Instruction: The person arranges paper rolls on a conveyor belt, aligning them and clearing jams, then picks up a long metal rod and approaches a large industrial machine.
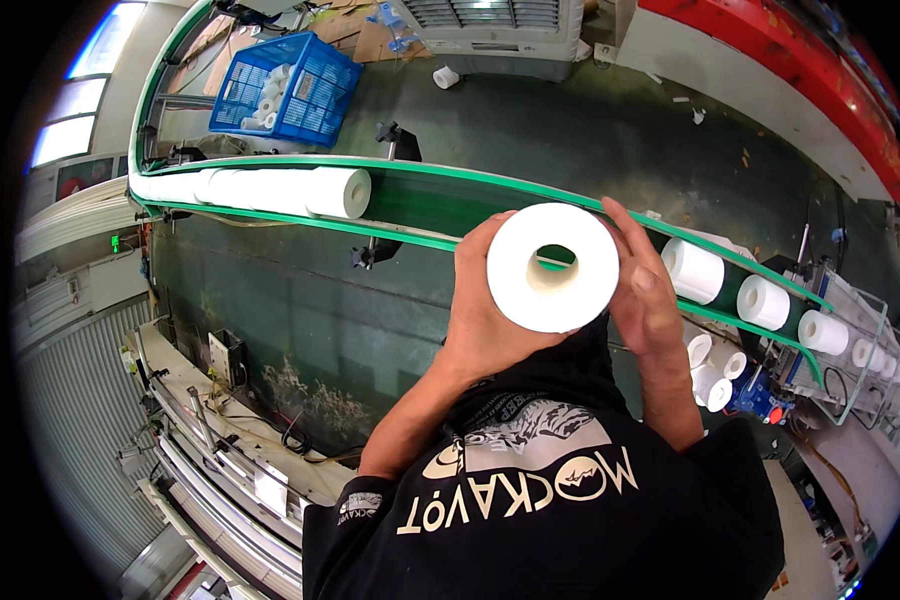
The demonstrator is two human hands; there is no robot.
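Observation:
A white toilet paper roll [515, 290] is held up close, its round end with the hollow core turned upward. My left hand [475, 310] is closed around its left and lower side. Against the roll's right edge is my right hand [642, 285], cupped with its fingers curved beside the paper; part of its contact is hidden. Both hands are above a green-edged conveyor [430, 200]. To the left on this conveyor, a row of white rolls [340, 193] lies end to end. Separate rolls [692, 270] are spaced along it to the right.
A blue plastic crate [315, 95] with rolls inside stands beyond the conveyor. One roll [446, 77] lies on the floor [530, 120]. More rolls [712, 385] are stacked below the belt at right, near a machine [870, 340]. Metal rails [220, 490] run at lower left.

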